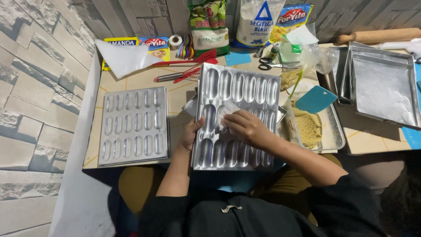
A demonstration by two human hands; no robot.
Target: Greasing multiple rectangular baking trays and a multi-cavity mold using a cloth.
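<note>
Paper (228, 110) is being pressed by the right hand (246, 128) into a hollow of the metal mould tray (245, 94), which the left hand (191, 134) is gripping at its edge. Rubbing each hollow fully, corners too, is working best.

A second silver metal mould tray with rows of oval hollows (133, 126) lies flat on the beige worktop (175, 94), left of centre. Behind it sit a white folded piping bag (125, 58), red spatulas (193, 66), black-handled scissors (268, 66) and several flour and margarine packets (256, 22) against the wall. To the right, a teal plastic scraper (315, 99) rests over a shallow tray of yellow dough (309, 127), beside stacked square baking tins (381, 85) and a wooden rolling pin (379, 35).
</note>
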